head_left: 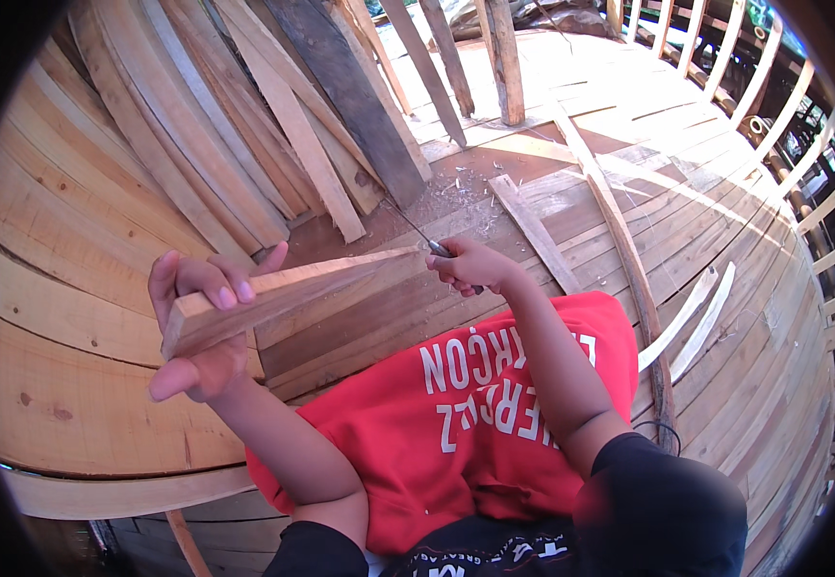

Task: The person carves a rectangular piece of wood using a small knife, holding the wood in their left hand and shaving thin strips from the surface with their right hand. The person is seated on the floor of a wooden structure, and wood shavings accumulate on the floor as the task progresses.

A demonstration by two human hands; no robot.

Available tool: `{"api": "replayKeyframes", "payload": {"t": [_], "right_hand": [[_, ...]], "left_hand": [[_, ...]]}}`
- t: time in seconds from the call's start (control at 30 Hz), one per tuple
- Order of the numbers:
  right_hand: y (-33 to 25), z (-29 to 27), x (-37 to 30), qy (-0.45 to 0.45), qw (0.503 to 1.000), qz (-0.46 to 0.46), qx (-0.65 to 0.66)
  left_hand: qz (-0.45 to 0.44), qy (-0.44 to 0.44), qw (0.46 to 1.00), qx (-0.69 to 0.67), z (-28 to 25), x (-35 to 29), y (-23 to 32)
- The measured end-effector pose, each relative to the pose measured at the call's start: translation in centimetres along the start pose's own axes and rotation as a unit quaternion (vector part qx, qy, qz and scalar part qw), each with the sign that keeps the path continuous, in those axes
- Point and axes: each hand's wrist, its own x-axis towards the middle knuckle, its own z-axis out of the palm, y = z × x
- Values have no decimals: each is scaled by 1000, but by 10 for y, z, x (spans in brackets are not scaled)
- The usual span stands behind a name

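- Wooden plank: held aslant above the lap, its near end clasped between the fingers and thumb of the left hand.
- Thin-bladed knife: its dark handle wrapped by the curled right hand, beside the plank's far end; blade contact could not be determined.
- Progress: the plank appeared already sawn to form, with trimming probably unfinished; the amount left was unclear.
- Surroundings: shavings and a loose board lay beyond; leaning boards crowded the blade's side.
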Motion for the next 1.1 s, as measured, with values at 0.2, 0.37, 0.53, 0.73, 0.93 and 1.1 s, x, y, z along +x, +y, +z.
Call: {"api": "replayKeyframes", "payload": {"t": [0.2,0.37,0.53,0.73,0.93,1.1], "right_hand": [[8,-11,8,60,998,13,23],[14,-14,21,99,995,20,-2],[24,-21,31,137,989,26,55],[35,17,47,135,989,42,41],[9,87,41,277,956,-64,-70],[11,68,45,342,933,4,-107]], "left_hand": [[-14,66,997,32,-15,4,4],[21,125,990,62,-6,2,8],[15,121,991,50,-1,6,-6],[41,125,989,70,3,10,-17],[18,87,995,51,8,9,-17],[16,80,996,49,16,12,-19]]}}
